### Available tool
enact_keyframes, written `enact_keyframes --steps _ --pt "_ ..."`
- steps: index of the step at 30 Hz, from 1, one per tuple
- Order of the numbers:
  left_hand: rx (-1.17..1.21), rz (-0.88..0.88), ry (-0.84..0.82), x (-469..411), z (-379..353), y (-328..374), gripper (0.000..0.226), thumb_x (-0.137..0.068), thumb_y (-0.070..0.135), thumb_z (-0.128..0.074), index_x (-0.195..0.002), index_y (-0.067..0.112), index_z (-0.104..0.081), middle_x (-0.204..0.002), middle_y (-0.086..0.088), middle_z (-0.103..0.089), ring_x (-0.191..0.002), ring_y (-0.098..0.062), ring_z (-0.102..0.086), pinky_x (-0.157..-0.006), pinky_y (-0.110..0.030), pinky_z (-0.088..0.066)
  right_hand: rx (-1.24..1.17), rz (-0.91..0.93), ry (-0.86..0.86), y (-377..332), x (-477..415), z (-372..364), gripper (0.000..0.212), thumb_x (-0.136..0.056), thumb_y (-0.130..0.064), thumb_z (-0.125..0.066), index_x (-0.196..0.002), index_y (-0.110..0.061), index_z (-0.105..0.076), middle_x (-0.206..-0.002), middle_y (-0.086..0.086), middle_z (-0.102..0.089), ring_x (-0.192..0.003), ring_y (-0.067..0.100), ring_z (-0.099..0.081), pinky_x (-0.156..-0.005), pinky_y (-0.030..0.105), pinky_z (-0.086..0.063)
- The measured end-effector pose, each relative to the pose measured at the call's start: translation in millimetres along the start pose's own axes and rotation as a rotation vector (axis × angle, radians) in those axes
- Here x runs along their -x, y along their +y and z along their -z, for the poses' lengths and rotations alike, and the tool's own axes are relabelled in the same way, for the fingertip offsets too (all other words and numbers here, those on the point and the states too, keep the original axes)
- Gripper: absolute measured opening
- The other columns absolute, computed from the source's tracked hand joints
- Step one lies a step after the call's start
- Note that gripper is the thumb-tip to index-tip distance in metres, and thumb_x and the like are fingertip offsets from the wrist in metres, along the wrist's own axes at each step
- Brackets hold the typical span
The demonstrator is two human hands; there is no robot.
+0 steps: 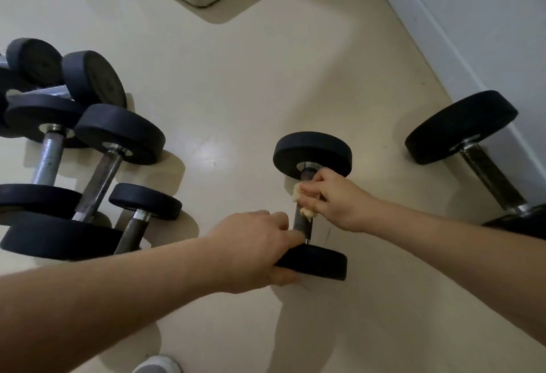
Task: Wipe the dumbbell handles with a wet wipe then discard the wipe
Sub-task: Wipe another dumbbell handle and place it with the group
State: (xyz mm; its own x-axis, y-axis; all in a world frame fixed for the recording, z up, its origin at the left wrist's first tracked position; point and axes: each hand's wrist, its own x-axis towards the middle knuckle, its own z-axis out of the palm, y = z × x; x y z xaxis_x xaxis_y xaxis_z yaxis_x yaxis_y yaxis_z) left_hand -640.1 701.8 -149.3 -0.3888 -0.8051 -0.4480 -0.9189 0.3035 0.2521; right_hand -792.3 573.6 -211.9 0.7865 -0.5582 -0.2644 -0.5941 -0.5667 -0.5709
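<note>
Wiping dumbbell handle (pixel 302 222), wet wipe (pixel 298 193) in right hand (pixel 331 198), left hand (pixel 260 250) steadying

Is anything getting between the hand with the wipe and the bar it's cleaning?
Nothing visible. The right hand presses the crumpled wipe straight onto the dumbbell handle. The left hand grips the near weight plate, below the wiped stretch and out of the way.

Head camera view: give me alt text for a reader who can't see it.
The right hand presses a crumpled wipe against the handle of a dumbbell on the floor, while the left hand grips its near weight. More dumbbells lie to the left.
</note>
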Motion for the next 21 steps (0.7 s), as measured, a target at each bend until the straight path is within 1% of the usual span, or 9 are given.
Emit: enact_keyframes --steps 3,4,6,9,12,14,16,18,21 --pt "-0.097 -0.097 0.062 -11 -1 10 0.039 -0.094 0.053 -0.045 -0.122 0.025 -0.047 -0.108 0.003 -0.05 -0.089 -0.017 -0.048 -0.069 -0.032 -0.043 0.478 0.241 -0.053 -4 6 16 0.029 -0.094 -0.033 -0.048 -0.116 -0.018 -0.061 -0.124 0.0 -0.042 -0.109 0.019 -0.045 -0.088 0.036 -0.048" --pt "-0.101 -0.128 0.068 -9 -1 6 0.04 -0.095 0.049 -0.044 -0.126 0.025 -0.043 -0.111 0.002 -0.05 -0.089 -0.018 -0.049 -0.069 -0.032 -0.043 0.598 0.328 -0.092 -2 2 19 0.026 -0.093 -0.029 -0.049 -0.113 -0.018 -0.062 -0.123 0.0 -0.047 -0.109 0.019 -0.046 -0.086 0.036 -0.049" --pt "-0.055 -0.2 0.005 7 -4 -13 0.054 -0.097 0.047 -0.043 -0.143 0.024 -0.025 -0.13 0.0 -0.045 -0.101 -0.02 -0.051 -0.078 -0.035 -0.048 0.615 0.327 -0.12 -2 -8 17 0.023 -0.09 -0.021 -0.053 -0.108 -0.019 -0.067 -0.115 -0.001 -0.056 -0.105 0.017 -0.053 -0.085 0.032 -0.049" --pt "-0.053 -0.321 -0.22 44 3 -43 0.069 -0.097 0.049 -0.04 -0.151 0.031 0.0 -0.156 0.007 -0.014 -0.131 -0.017 -0.034 -0.103 -0.037 -0.042 0.271 0.078 0.174 -4 -10 -7 0.02 -0.088 -0.01 -0.058 -0.102 -0.014 -0.072 -0.103 -0.002 -0.063 -0.095 0.015 -0.06 -0.085 0.025 -0.048" --pt "-0.008 -0.288 -0.191 58 2 -57 0.071 -0.096 0.054 -0.035 -0.149 0.038 0.01 -0.158 0.015 0.0 -0.138 -0.01 -0.021 -0.108 -0.032 -0.037 -0.153 -0.292 0.453 -12 2 -31 0.017 -0.091 -0.012 -0.058 -0.102 -0.009 -0.071 -0.096 -0.006 -0.053 -0.081 0.0 -0.052 -0.077 0.009 -0.044" --pt "-0.032 -0.278 0.051 46 -16 -55 0.069 -0.091 0.06 -0.034 -0.149 0.033 -0.008 -0.153 0.011 -0.023 -0.127 -0.009 -0.04 -0.093 -0.024 -0.048 -0.143 -0.368 0.465 -19 10 -39 0.018 -0.089 -0.011 -0.061 -0.104 -0.009 -0.072 -0.096 -0.006 -0.052 -0.081 0.002 -0.05 -0.075 0.004 -0.038" --pt "-0.017 -0.236 0.245 23 -39 -45 0.07 -0.083 0.064 -0.036 -0.141 0.025 -0.037 -0.132 0.006 -0.053 -0.102 -0.011 -0.058 -0.072 -0.019 -0.054 -0.126 -0.357 0.39 -24 15 -39 0.018 -0.086 -0.01 -0.065 -0.101 -0.01 -0.074 -0.093 -0.006 -0.056 -0.083 0.006 -0.054 -0.077 0.011 -0.044" --pt "0.055 -0.277 0.354 -2 -58 -31 0.064 -0.079 0.06 -0.045 -0.131 0.022 -0.048 -0.112 0.004 -0.062 -0.088 -0.016 -0.058 -0.062 -0.025 -0.055 -0.071 -0.341 0.355 -22 12 -31 0.017 -0.085 -0.013 -0.067 -0.1 -0.012 -0.074 -0.093 -0.004 -0.06 -0.083 0.008 -0.056 -0.08 0.02 -0.048" --pt "0.092 -0.306 0.453 -20 -67 -24 0.057 -0.071 0.054 -0.067 -0.118 0.023 -0.054 -0.093 0.005 -0.061 -0.079 -0.019 -0.056 -0.052 -0.03 -0.053 0.059 -0.415 0.513 -12 -6 -17 0.017 -0.086 -0.019 -0.066 -0.099 -0.014 -0.074 -0.092 -0.001 -0.063 -0.081 0.011 -0.057 -0.076 0.026 -0.05"
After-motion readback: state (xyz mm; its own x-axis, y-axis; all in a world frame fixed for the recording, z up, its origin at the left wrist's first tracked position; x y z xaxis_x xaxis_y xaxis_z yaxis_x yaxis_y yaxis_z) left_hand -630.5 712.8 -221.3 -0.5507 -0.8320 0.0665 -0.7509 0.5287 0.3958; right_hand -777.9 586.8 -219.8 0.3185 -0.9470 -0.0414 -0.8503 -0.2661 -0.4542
